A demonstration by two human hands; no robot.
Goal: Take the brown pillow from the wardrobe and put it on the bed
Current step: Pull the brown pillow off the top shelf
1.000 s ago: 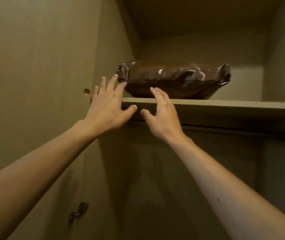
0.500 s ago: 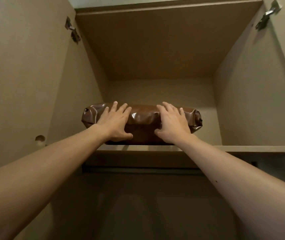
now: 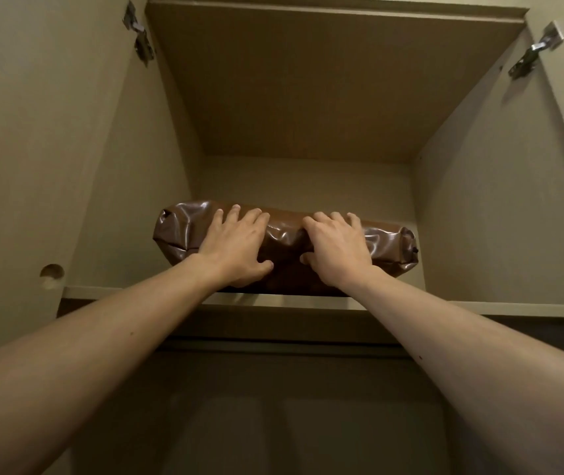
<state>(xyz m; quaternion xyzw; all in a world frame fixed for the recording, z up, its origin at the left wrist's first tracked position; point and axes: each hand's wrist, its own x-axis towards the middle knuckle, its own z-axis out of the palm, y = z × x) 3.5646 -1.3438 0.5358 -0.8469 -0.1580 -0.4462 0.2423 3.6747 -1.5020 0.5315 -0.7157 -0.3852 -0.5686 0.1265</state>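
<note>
Up on the top shelf (image 3: 479, 308) of the wardrobe (image 3: 496, 207), the brown pillow (image 3: 284, 241) lies flat with its near edge at the shelf's front lip. I have both hands on it: the left hand (image 3: 236, 250) and the right hand (image 3: 337, 253) sit side by side near the middle, fingers (image 3: 254, 216) spread wide over the top and each thumb hooked under the front face, pinching the cover between them.

What worries me most is the cover. It looks glossy and slick (vinyl or a plastic wrap, I would guess), and it is already bunching into creases between my hands, so I may be holding loose skin, not the filling. If so, a pull could stretch the cover while the bulk stays on the shelf, or the whole thing could slide out of the pinch.

My grip is also narrow against the pillow's length, which leaves both ends unsupported. Once it clears the lip, the ends could sag or swing and the pillow could tip down toward my face. How far back it reaches I cannot tell from below. The open doors' hinges (image 3: 530, 54) lie well clear of the path.
</note>
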